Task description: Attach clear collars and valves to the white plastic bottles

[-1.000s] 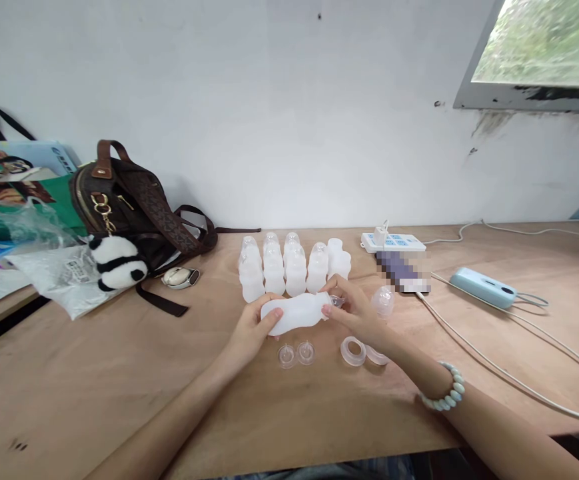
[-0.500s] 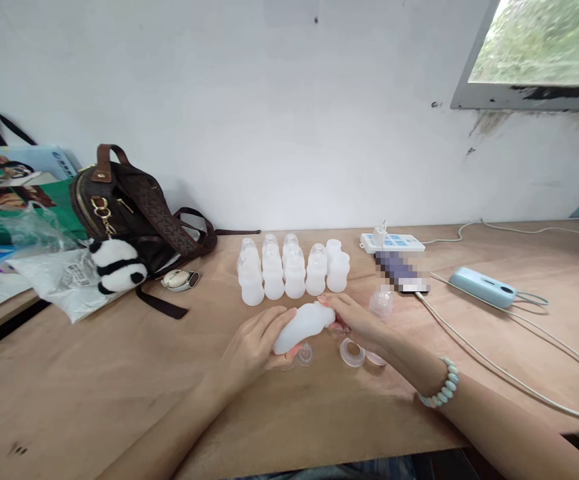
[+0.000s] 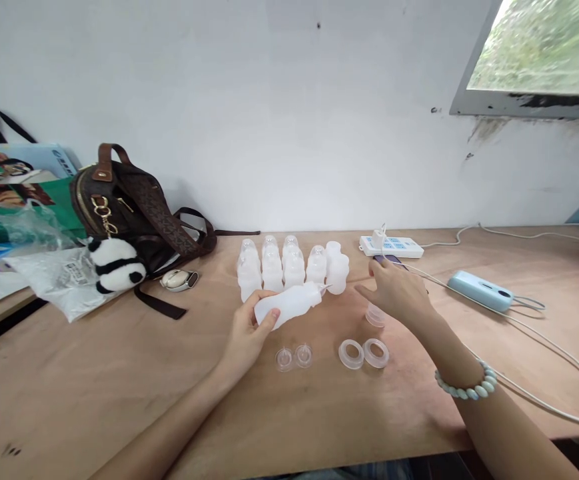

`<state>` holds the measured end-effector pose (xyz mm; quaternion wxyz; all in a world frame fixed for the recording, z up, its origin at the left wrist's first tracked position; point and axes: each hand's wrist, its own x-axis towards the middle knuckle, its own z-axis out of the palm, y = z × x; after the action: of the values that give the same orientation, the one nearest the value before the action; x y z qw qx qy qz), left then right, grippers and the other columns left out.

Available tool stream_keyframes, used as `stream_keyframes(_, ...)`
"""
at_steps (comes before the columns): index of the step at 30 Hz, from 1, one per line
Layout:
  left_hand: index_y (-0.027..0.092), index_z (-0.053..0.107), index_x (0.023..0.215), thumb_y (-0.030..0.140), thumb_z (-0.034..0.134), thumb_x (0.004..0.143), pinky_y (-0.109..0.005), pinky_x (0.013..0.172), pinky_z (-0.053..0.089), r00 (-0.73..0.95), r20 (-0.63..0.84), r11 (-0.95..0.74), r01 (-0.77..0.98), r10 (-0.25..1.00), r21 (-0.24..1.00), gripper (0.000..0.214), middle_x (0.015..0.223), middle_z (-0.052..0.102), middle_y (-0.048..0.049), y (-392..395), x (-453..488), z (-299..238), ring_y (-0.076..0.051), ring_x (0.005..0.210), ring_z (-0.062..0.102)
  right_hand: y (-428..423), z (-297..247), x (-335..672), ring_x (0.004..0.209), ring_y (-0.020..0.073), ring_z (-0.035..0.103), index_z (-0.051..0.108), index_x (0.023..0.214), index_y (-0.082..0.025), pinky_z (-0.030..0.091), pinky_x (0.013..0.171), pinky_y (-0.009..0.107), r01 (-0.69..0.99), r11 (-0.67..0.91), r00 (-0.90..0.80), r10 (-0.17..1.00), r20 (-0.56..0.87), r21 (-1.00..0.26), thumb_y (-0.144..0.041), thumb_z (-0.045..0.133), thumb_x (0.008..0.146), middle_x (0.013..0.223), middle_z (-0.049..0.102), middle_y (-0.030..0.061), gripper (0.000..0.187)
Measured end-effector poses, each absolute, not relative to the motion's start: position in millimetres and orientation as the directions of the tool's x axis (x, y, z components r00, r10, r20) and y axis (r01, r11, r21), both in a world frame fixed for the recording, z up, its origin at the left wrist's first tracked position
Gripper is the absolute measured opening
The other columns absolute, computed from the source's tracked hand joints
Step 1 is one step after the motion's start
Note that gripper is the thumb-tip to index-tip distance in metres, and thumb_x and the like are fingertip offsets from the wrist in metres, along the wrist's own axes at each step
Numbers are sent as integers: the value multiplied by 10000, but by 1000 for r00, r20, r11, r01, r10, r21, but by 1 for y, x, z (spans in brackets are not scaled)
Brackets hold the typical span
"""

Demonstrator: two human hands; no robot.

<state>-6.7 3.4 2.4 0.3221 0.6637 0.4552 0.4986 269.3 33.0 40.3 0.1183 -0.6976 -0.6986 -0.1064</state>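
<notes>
Right at the bottom centre, the bare wooden table (image 3: 269, 427) comes first, with a beaded bracelet (image 3: 469, 385) circling the right wrist at lower right. Just beyond, low in the middle, two loose clear teats (image 3: 304, 356) lie side by side, and to the right of them two translucent rings (image 3: 350, 364) lie flat, close together.

Now the centre: the left hand (image 3: 249, 327) is wrapped round a white bottle (image 3: 292, 303), thumb pressed on the near side, fingers going over the back. That bottle is up at mid-frame, tilted nearly on its side, base at lower left, a clear fitted teat (image 3: 323, 288) poking out of its mouth to the right. Over on the right of centre, the right hand (image 3: 399, 290) hovers palm down, thumb and forefinger spread well apart. Under it sits a clear dome cap (image 3: 376, 316), partly covered; whether they touch, I can't tell.

Behind the held bottle, a cluster of capped bottles (image 3: 294, 267) stands upright, an uncapped bottle (image 3: 338, 273) at its right end. Further right, a light-blue device (image 3: 480, 291) lies near a white cable, and past the hand there's a power strip (image 3: 409, 248). At left, a plush panda (image 3: 114, 267) hangs off a brown backpack (image 3: 119, 193). Farthest back, the white wall (image 3: 269, 120), a window (image 3: 544, 53) at upper right.
</notes>
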Motion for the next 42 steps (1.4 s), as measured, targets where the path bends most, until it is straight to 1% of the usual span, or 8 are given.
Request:
stream_keyframes(4, 155, 609, 941, 409, 556, 836, -240, 593, 421, 96, 354, -367, 271, 930, 890, 280, 779, 617, -10, 3, -7, 2, -167, 674, 548, 31, 40, 277, 745, 258, 647, 594, 811, -181, 315, 561, 292, 998, -2, -3, 996, 89, 61, -248, 681, 779, 806, 675, 92, 115)
stream_keyframes(7, 152, 613, 943, 390, 557, 836, -240, 607, 416, 95, 370, -381, 285, 924, 880, 266, 785, 618, -9, 3, -7, 2, -166, 685, 548, 31, 45, 282, 832, 279, 638, 594, 901, -178, 324, 576, 303, 999, -29, 23, 967, 252, 19, -269, 611, 840, 922, 682, 116, 111)
stream_keyframes(11, 150, 616, 944, 375, 554, 837, -241, 619, 416, 96, 390, -401, 277, 916, 873, 257, 788, 619, -9, 4, -8, 2, -166, 694, 544, 32, 52, 278, 807, 240, 621, 592, 917, -191, 385, 609, 311, 916, 171, 87, 797, 598, -362, -388, 581, 860, 967, 680, 98, 205)
stream_keyframes(14, 149, 618, 956, 372, 558, 835, -240, 619, 416, 118, 407, -424, 268, 906, 865, 261, 786, 618, -9, 3, -8, 2, -165, 691, 542, 28, 47, 261, 786, 201, 617, 610, 914, -199, 438, 650, 307, 647, 446, -50, 834, 549, -618, -397, 590, 856, 926, 683, 64, 208)
stream_keyframes(19, 150, 618, 986, 377, 559, 837, -237, 611, 418, 167, 455, -484, 242, 874, 841, 278, 830, 643, -22, -1, -8, 1, -169, 702, 563, 14, 29, 224, 807, 169, 594, 612, 1031, -218, 476, 656, 280, 285, 490, -297, 862, 411, -824, -347, 531, 909, 942, 650, 41, 196)
stream_keyframes(23, 152, 615, 982, 357, 552, 832, -233, 597, 416, 183, 483, -516, 266, 856, 814, 262, 826, 650, -21, -3, -11, 1, -164, 684, 561, 7, 24, 216, 796, 154, 571, 608, 1095, -234, 481, 617, 257, 204, 494, -314, 851, 421, -846, -320, 485, 940, 1012, 630, 43, 216)
stream_keyframes(33, 156, 631, 996, 340, 557, 844, -238, 633, 446, 251, 507, -559, 230, 825, 796, 250, 889, 708, -38, -2, -12, 2, -173, 723, 603, 9, 25, 223, 985, 211, 623, 636, 1108, -240, 491, 837, 353, 225, 601, -391, 777, 494, -767, -363, 609, 896, 1074, 686, 50, 247)
stream_keyframes(42, 157, 614, 994, 360, 561, 843, -242, 618, 447, 233, 496, -543, 227, 836, 809, 258, 854, 672, -29, -4, -10, -3, -173, 705, 591, 1, 21, 213, 973, 235, 647, 680, 1061, -247, 515, 826, 352, 214, 555, -334, 815, 474, -804, -370, 852, 671, 1041, 711, 39, 444)
